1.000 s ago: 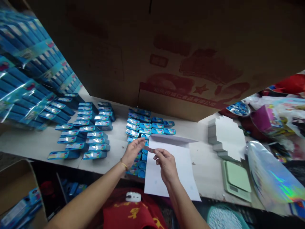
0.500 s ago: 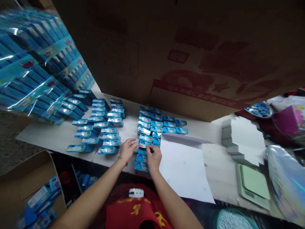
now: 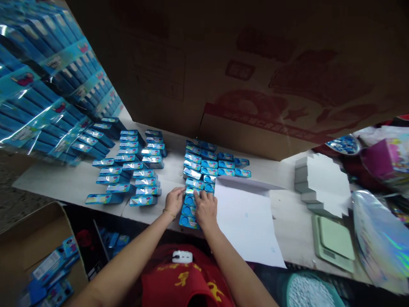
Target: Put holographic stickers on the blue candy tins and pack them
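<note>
My left hand point(image 3: 174, 201) is curled against the left side of a small blue box point(image 3: 191, 192) in the front column of boxes. My right hand point(image 3: 206, 207) lies over the right part of that column, its fingers spread and their tips down on the box top. Its thumb is hard to make out. Boxes with round blue tops point(image 3: 188, 210) stand just in front of the fingertips. Right beside my right hand is a large open white tray point(image 3: 247, 226) of folded card, which touches the column of boxes.
More upright blue boxes point(image 3: 145, 190) stand in rows to the left. Plastic-wrapped stacks point(image 3: 41, 98) rise at the far left. A big cardboard carton point(image 3: 243, 85) blocks the back. Right lie white card blanks point(image 3: 329, 183) and a scale point(image 3: 335, 238); a green tub point(image 3: 311, 292) sits below.
Half a second ago both hands held a small shiny strip between them above the boxes. Now they are down against the column, and the strip no longer shows between them.
</note>
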`<act>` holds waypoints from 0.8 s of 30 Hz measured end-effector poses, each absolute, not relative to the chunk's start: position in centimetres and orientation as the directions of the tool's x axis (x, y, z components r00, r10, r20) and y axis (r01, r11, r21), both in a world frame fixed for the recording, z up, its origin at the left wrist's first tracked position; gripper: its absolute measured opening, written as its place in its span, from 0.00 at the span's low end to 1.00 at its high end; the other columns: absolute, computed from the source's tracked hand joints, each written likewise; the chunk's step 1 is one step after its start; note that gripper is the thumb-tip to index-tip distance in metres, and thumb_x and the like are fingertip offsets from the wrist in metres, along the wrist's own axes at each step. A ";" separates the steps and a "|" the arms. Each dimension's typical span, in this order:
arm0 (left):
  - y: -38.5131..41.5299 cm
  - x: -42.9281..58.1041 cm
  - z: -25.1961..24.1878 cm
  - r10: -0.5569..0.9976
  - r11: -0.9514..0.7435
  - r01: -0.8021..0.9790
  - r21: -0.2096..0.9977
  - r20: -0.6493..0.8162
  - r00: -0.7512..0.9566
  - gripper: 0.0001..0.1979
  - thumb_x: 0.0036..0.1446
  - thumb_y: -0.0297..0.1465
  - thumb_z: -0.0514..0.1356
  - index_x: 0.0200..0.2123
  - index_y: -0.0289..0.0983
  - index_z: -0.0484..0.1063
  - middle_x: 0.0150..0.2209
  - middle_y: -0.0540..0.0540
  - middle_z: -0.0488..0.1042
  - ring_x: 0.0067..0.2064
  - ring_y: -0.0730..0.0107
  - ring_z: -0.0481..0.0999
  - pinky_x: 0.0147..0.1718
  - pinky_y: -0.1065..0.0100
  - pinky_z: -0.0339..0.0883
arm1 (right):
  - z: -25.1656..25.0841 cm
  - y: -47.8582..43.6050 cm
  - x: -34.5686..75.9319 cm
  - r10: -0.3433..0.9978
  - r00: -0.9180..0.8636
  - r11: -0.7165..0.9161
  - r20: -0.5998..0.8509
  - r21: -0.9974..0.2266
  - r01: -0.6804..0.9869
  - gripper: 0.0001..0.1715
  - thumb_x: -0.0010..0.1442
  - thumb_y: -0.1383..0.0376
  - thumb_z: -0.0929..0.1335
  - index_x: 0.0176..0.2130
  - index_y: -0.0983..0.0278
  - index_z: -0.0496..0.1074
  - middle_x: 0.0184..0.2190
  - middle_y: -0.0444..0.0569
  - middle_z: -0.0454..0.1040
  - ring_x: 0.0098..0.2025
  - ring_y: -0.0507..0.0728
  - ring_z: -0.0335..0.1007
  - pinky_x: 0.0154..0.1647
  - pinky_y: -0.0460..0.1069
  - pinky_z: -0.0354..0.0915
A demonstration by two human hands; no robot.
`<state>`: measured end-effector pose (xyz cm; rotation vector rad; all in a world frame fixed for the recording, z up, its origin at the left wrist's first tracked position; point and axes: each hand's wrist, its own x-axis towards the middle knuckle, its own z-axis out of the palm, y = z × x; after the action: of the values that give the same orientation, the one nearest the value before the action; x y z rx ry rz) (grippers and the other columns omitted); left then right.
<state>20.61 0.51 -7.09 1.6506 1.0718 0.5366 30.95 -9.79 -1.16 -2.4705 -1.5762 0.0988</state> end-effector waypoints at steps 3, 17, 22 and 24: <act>0.6 20.3 -5.7 0.834 -0.285 0.462 0.840 -0.020 0.551 0.14 0.50 0.26 0.50 0.36 0.37 0.73 0.41 0.43 0.71 0.43 0.64 0.69 0.46 0.62 0.61 | 0.8 -10.7 32.3 0.953 0.295 -0.279 0.069 -0.177 0.944 0.21 0.54 0.71 0.61 0.47 0.58 0.65 0.37 0.50 0.67 0.37 0.58 0.59 0.35 0.52 0.51; -0.9 33.2 1.9 0.553 0.344 0.264 0.901 -0.422 0.718 0.24 0.47 0.44 0.56 0.43 0.35 0.69 0.41 0.42 0.73 0.43 0.64 0.71 0.40 0.66 0.63 | 3.1 -18.8 48.0 0.912 0.242 -0.247 0.331 -0.026 0.969 0.18 0.58 0.73 0.58 0.45 0.61 0.68 0.43 0.51 0.71 0.43 0.56 0.62 0.41 0.51 0.56; -2.1 34.6 1.7 0.173 0.470 0.435 0.769 -0.563 0.808 0.19 0.32 0.32 0.66 0.32 0.30 0.73 0.26 0.45 0.75 0.26 0.69 0.72 0.27 0.69 0.63 | 3.2 -21.3 45.7 0.977 0.133 -0.090 0.168 -0.240 0.967 0.27 0.52 0.76 0.58 0.50 0.61 0.63 0.50 0.50 0.64 0.51 0.59 0.55 0.48 0.55 0.55; -2.9 34.7 1.9 0.218 0.430 0.413 0.803 -0.536 0.815 0.17 0.33 0.30 0.64 0.32 0.29 0.74 0.24 0.47 0.74 0.25 0.71 0.71 0.26 0.71 0.62 | 4.2 -21.2 45.9 0.976 0.191 -0.136 0.105 -0.394 0.909 0.31 0.49 0.75 0.59 0.52 0.61 0.61 0.50 0.51 0.62 0.52 0.59 0.54 0.49 0.56 0.55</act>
<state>34.71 -2.92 1.91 1.1407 0.6402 -0.1320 45.86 -21.24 4.17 -2.1044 -1.7710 0.2494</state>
